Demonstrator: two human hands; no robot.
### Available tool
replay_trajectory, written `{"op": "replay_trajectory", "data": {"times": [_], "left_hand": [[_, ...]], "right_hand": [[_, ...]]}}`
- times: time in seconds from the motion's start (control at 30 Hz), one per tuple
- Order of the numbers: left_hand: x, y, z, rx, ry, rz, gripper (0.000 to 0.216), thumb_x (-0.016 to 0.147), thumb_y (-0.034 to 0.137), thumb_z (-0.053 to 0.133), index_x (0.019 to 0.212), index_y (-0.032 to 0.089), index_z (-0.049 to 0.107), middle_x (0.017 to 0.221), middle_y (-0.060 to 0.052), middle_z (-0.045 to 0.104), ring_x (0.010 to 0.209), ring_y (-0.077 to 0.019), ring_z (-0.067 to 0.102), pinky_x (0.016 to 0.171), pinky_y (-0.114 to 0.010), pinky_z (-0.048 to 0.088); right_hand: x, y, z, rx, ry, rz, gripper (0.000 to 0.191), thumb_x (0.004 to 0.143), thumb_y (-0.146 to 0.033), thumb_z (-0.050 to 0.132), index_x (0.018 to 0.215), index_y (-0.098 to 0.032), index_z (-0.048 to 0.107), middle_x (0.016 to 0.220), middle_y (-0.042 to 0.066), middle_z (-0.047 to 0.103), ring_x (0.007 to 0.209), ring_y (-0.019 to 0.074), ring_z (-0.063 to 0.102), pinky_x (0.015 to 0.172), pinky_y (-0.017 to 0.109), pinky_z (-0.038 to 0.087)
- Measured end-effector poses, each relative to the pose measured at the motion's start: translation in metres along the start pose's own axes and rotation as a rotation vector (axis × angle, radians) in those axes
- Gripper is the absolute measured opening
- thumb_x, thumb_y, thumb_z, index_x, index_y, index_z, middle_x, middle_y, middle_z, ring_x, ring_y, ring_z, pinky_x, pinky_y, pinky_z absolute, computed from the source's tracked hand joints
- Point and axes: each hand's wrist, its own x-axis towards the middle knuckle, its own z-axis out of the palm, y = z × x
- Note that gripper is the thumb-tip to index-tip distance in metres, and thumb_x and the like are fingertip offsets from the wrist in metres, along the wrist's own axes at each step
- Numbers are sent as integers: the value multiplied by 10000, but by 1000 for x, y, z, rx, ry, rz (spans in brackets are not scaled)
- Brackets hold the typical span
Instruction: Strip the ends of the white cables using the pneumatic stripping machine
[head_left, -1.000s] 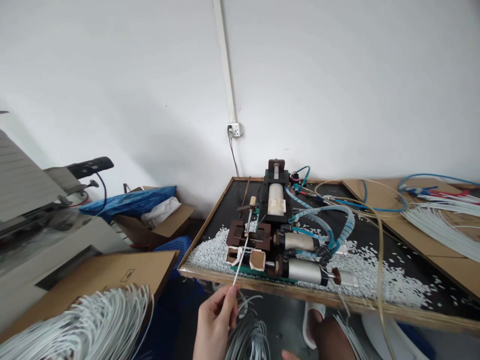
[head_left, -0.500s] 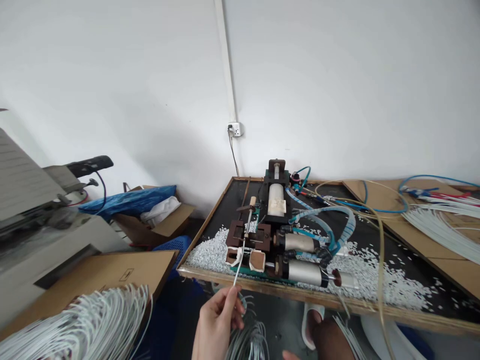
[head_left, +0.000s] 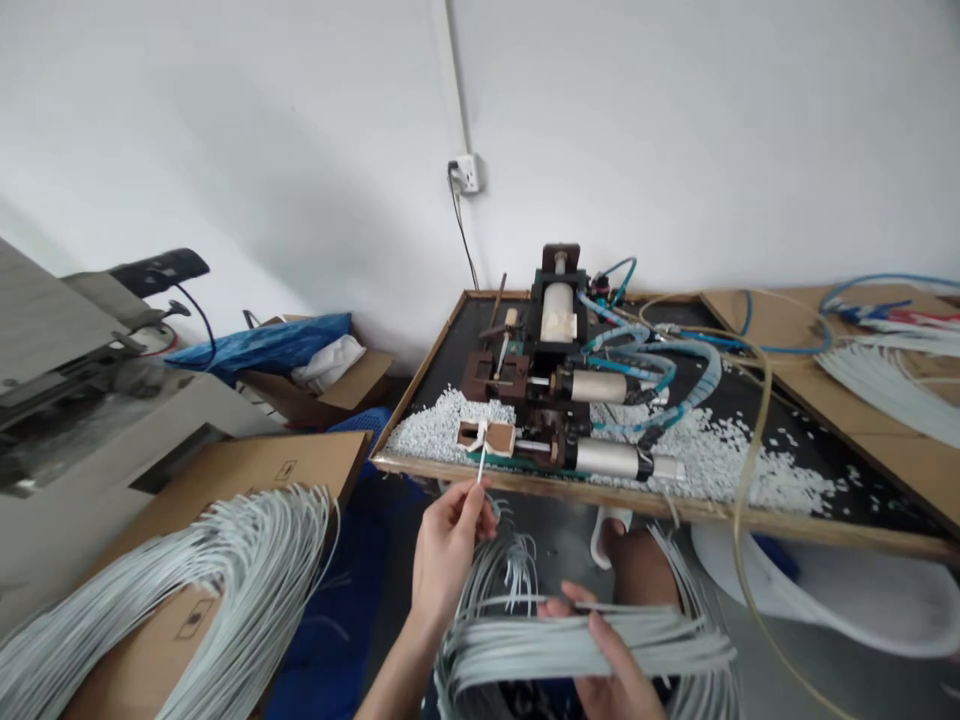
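My left hand [head_left: 454,520] pinches a thin white wire [head_left: 481,468] between thumb and fingertips. The wire's far end runs into the padded front clamp [head_left: 499,438] of a pneumatic machine, whose jaws are together around it. Just behind are the machine's brown jaw blocks [head_left: 487,378], also closed up. Lower right, my right hand [head_left: 611,650] is wrapped around a looped bundle of white wires [head_left: 525,645], its thumb on top. Part of that hand is hidden by the bundle.
White cut bits [head_left: 427,430] are heaped on the wood-edged black table [head_left: 450,350]. Air cylinders [head_left: 607,457] and blue hoses [head_left: 709,375] lie right of the jaws. More wires [head_left: 255,540] rest on cardboard at left. A yellowish hose [head_left: 742,530] hangs over the front edge.
The machine's jaws have come together on the wire. My right hand has come up into view with the wire bundle. The view has tilted downward.
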Motion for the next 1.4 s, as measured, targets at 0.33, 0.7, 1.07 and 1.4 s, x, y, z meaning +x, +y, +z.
{"op": "replay_trajectory", "data": {"times": [0.33, 0.7, 1.07, 1.4], "left_hand": [[-33, 21, 3, 435, -192, 464, 233, 1018, 284, 557, 1141, 190, 732, 780, -24, 705, 716, -165, 650, 733, -288, 520], [-36, 31, 7, 631, -847, 323, 331, 1066, 307, 476, 870, 181, 712, 780, -34, 689, 742, -178, 623, 703, -291, 436], [-25, 21, -21, 154, -277, 64, 438, 1004, 523, 541, 910, 137, 724, 583, 29, 464, 536, -106, 400, 522, -231, 318], [-5, 11, 0, -68, -13, 35, 342, 924, 475, 676, 881, 143, 744, 503, 63, 442, 464, -95, 416, 508, -228, 359]], "right_hand": [[-6, -18, 12, -6, -90, -13, 345, 746, -489, 852, 1001, -262, 801, 875, 24, 830, 928, 268, 741, 977, 419, 506], [-5, -22, 11, 1, -87, -35, 338, 754, -464, 844, 1049, -304, 799, 864, -9, 820, 931, 240, 716, 977, 389, 499], [-5, -16, 4, -45, -40, 40, 428, 751, -533, 834, 1097, -285, 788, 964, 51, 831, 1029, 294, 710, 1042, 460, 432], [-11, -14, 4, -24, 55, 57, 446, 696, -561, 869, 1017, -257, 812, 915, 64, 831, 1058, 317, 716, 1093, 483, 430]]}}
